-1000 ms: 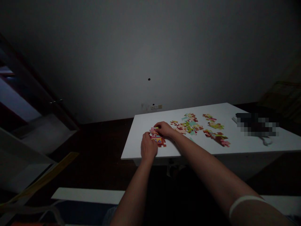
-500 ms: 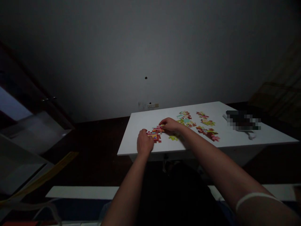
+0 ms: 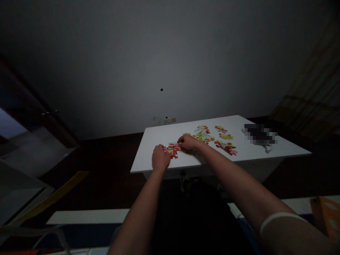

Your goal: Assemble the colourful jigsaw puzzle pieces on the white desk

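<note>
Red-and-yellow jigsaw puzzle pieces (image 3: 173, 153) lie on the white table between my two hands. My left hand (image 3: 160, 158) grips their left edge, with its fingers curled over them and the thumb on the near side. My right hand (image 3: 189, 142) pinches a red and light-blue puzzle piece (image 3: 174, 145) along the top of that cluster, touching it. Its fingertips cover part of the piece. Whether the pieces interlock fully I cannot tell. Partly hidden under my right wrist are some yellow-green pieces (image 3: 190, 152).
Several joined puzzle pieces (image 3: 204, 135) lie beyond my right forearm, with more puzzle clusters (image 3: 225, 145) farther right. A blurred-out dark object (image 3: 260, 134) with a white cord rests at the right of the white table (image 3: 145, 156). A wall (image 3: 119, 88) stands behind.
My right hand has brought the upper piece left and closer against the lower pieces. My left hand keeps its hold. The camera view has shifted slightly.
</note>
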`<act>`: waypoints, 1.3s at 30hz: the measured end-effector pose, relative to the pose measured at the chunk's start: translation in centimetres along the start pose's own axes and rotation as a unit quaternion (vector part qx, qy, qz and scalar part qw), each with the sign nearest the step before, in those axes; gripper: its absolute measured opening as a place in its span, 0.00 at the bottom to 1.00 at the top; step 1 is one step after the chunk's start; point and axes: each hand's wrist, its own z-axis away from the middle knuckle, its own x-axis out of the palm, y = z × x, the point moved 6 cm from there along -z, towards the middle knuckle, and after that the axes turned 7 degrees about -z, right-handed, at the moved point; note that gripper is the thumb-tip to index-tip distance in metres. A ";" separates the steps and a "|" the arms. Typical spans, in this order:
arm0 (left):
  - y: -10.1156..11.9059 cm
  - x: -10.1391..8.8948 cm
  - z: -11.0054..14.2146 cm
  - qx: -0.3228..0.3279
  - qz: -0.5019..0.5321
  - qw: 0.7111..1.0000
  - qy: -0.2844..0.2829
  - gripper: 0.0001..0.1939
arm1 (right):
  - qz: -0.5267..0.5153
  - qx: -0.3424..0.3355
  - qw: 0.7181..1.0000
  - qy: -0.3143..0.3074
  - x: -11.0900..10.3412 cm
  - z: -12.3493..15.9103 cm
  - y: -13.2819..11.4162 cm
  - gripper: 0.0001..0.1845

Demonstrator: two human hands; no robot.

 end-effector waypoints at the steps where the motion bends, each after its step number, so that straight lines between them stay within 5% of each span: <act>1: 0.1 0.0 0.0 0.009 -0.007 1.000 -0.002 0.15 | 0.006 0.004 1.000 -0.003 0.0 0.1 0.0 0.19; 12: 1.4 -0.2 0.4 0.091 -0.055 0.994 -0.032 0.21 | 0.063 0.032 0.997 -0.012 0.1 0.4 -0.5 0.18; 26: -0.3 -0.4 0.3 -0.045 -0.084 0.995 0.007 0.17 | 0.099 0.011 0.995 0.024 2.9 1.3 -4.6 0.16; 39: -0.5 -0.4 0.1 -0.064 -0.082 0.994 0.016 0.16 | 0.109 -0.057 0.992 0.010 3.4 4.0 -4.0 0.20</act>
